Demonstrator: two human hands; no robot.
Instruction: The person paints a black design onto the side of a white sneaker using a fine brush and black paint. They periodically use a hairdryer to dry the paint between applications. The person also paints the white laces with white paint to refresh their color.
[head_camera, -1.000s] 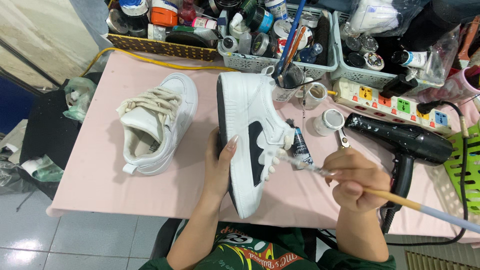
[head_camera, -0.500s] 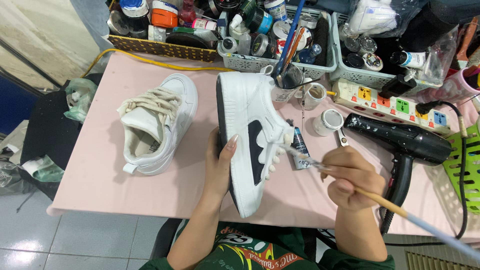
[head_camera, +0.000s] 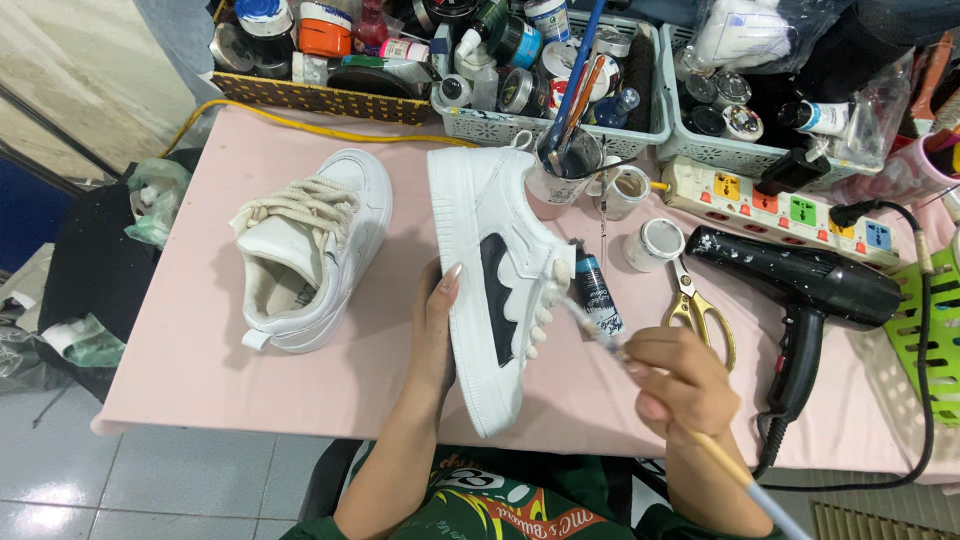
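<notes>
Left hand: pressed flat against the sole side of the shoe, fingers closed along its edge, steadying it.
Right hand: fingers pinched shut around the brush; the long handle runs back past the wrist to the lower right.
Brush tip: touching the white wavy panel at the side of the shoe, just beside its black patch.
Shoe: white with 1 black patch, lying on its side on the pink desk, toe toward the person, heel toward the baskets.
Second shoe: white, laced, upright, left of the held one and well apart from it.
Paint tube: dark, lying just right of the shoe, near the brush tip.
Scissors: gold handles, right of the tube.
Jar: small, white, open, between tube and hair dryer.
Hair dryer: black, paint-flecked, lying at the right.
Power strip: behind the dryer.
Cup: holds brushes, touching the shoe's heel end.
Baskets: crowded with bottles and jars along the desk's far edge.
</notes>
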